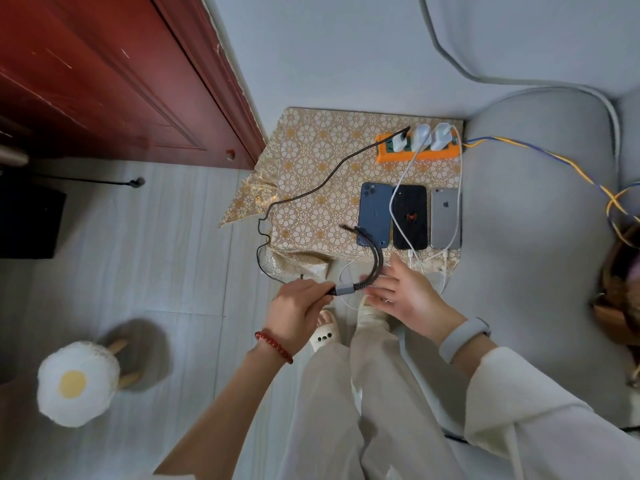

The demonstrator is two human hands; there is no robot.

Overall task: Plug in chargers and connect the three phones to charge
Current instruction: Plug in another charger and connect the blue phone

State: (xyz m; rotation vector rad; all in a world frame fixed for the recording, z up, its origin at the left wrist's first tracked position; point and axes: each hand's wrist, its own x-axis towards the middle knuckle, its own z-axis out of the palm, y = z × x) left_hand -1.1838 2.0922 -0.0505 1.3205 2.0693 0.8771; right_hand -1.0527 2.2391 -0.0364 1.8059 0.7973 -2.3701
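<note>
View from my head, looking down. My left hand (300, 308) grips the black braided cable (313, 190) at its grey junction piece (347, 289), fingers curled round the cord just behind it. My right hand (405, 292) is beside the junction with fingers straight and spread, their tips touching or nearly touching the braided branches; it holds nothing.

From the junction, short braided branches (375, 258) curve up to the bottom edge of the blue phone (375, 214); whether any connector is seated I cannot tell. The black phone (410, 216) and grey phone (446, 218) lie face down just beside it, in a row on the gold-patterned cloth (311, 161), each with a white cable (401, 188) running toward its lower end. Behind them, three white chargers (420, 135) sit in the orange power strip (417, 152).
</note>
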